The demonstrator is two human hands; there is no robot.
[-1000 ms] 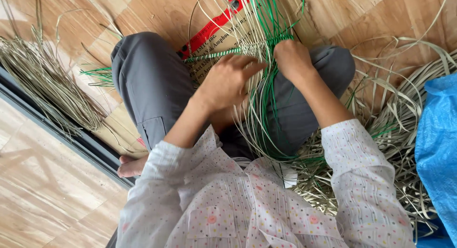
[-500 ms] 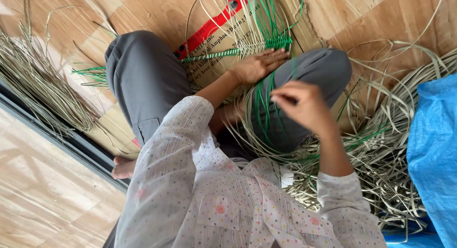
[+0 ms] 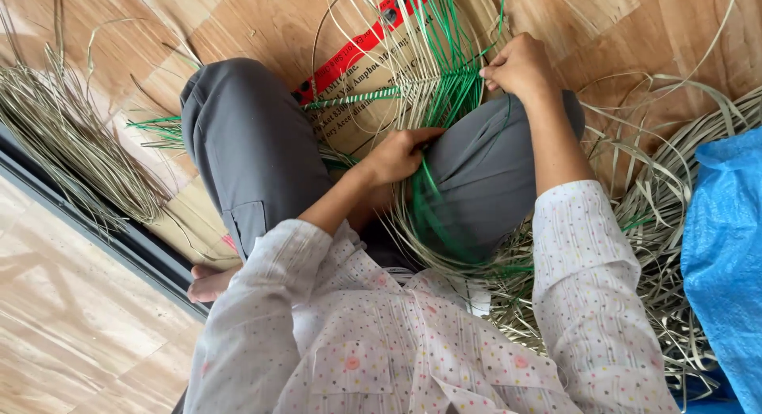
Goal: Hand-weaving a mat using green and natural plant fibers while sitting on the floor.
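Two hands work one bundle of strips over the person's lap. Far left on the wooden floor (image 3: 262, 17) lies a sheaf of pale reeds (image 3: 71, 144). The left hand (image 3: 397, 154) closes its fingers around green strips (image 3: 444, 104) between the knees. Further right, the right hand (image 3: 520, 65) pinches strands at the weave's edge. Pulled unevenly, the loose strips could slip and slacken the weave, I judge.

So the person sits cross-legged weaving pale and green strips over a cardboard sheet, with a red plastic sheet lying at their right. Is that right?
Not quite: the plastic sheet at their right is blue, not red, as the head view shows. The rest holds: both hands, left hand and right hand, work pale and green strips over the cardboard sheet.
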